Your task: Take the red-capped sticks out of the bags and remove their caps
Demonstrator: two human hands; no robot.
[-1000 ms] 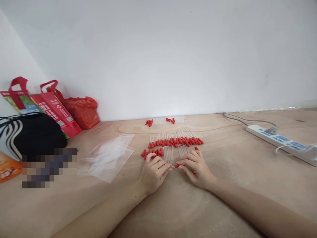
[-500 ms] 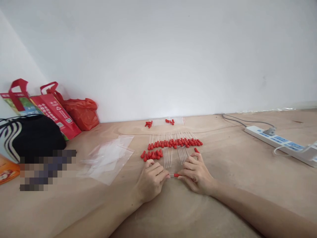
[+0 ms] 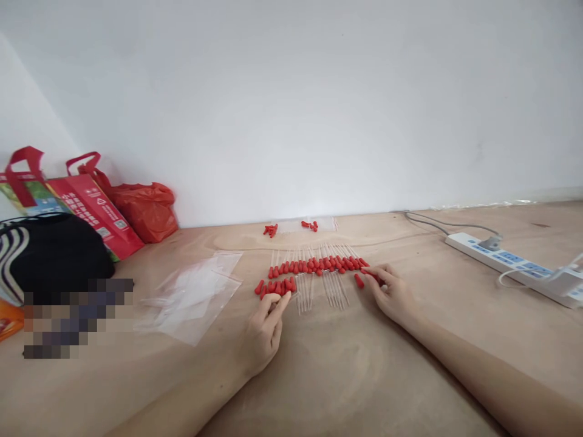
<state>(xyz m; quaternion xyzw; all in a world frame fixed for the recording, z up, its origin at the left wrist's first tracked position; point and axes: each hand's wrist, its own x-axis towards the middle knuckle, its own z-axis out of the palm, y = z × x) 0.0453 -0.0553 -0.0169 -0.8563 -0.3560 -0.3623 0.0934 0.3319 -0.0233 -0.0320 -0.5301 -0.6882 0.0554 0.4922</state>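
Note:
Several droppers (image 3: 319, 265), clear thin tubes with red rubber bulbs, lie side by side in a row across the table. My right hand (image 3: 394, 296) is at the row's right end, thumb and forefinger pinched on the red bulb of a dropper. A single red bulb (image 3: 359, 280) lies just left of that hand. My left hand (image 3: 264, 334) is beside a small heap of loose red bulbs (image 3: 276, 286), its forefinger stretched to the heap's right edge and nothing visible held. Bare clear tubes (image 3: 303, 294) lie in two groups between the hands.
Clear zip bags (image 3: 195, 297) lie flat on the left. Another bag (image 3: 325, 223) with small red pieces lies by the wall. A white power strip (image 3: 510, 261) with cables is at right. Red bags (image 3: 146, 209) and a black bag (image 3: 64, 255) stand far left.
My hands have parted from the bulb and tube they held together. The right moved up and right with the dropper to the row's end; the left moved left to the loose bulbs.

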